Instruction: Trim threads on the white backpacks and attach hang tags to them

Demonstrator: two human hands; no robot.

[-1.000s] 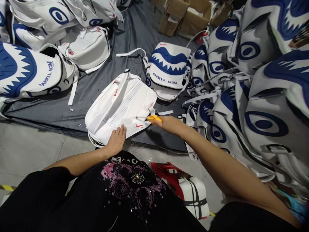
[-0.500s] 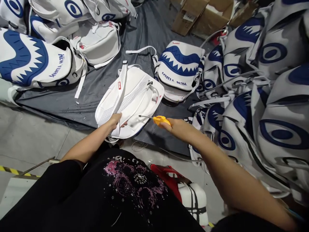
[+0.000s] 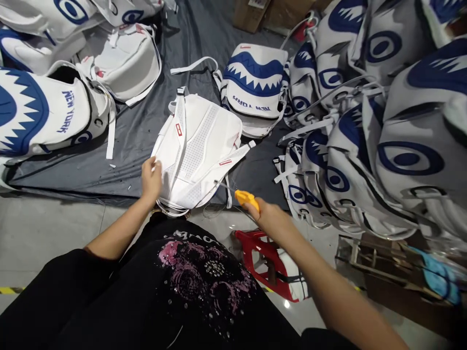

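Observation:
A white backpack [image 3: 197,141] lies with its straps and perforated back panel facing up on the dark cloth. My left hand [image 3: 151,179] is at the pack's lower left edge, its fingers curled; what they hold, if anything, is too small to make out. My right hand [image 3: 260,210] grips a yellow-handled tool [image 3: 247,198] with a thin metal shaft, whose tip points left over the lower right side of the pack. One shoulder strap [image 3: 233,160] reaches out past the pack's right edge.
Behind the pack sits another backpack with blue shark teeth [image 3: 255,80]. More backpacks crowd the left [image 3: 32,112] and right [image 3: 408,155]. Cardboard boxes [image 3: 251,14] stand at the back. Below the cloth's edge is a red stool [image 3: 260,257].
My left hand has left the strap area and moved to the pack's left edge. The right strap now lies spread outward. The tool moved slightly lower, and the view has shifted right.

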